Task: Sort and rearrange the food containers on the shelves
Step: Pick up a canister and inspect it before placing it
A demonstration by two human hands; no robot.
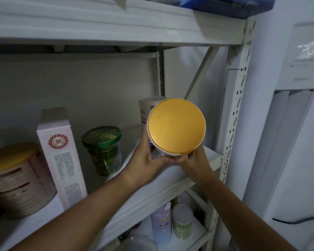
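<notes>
left hand (pixel 147 158) and right hand (pixel 193 160) are gripping the gold-lidded can (pixel 176 126) right of the green cup (pixel 103 147); placing it is looking unfinished.

Gold lid (pixel 176 126); green patterned cup (pixel 104 150); white shelf (pixel 170 176).

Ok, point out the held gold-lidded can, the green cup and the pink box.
held gold-lidded can (pixel 176 126), head view, lid centre.
green cup (pixel 103 153), head view, side wall.
pink box (pixel 62 154), head view, printed face.
</notes>
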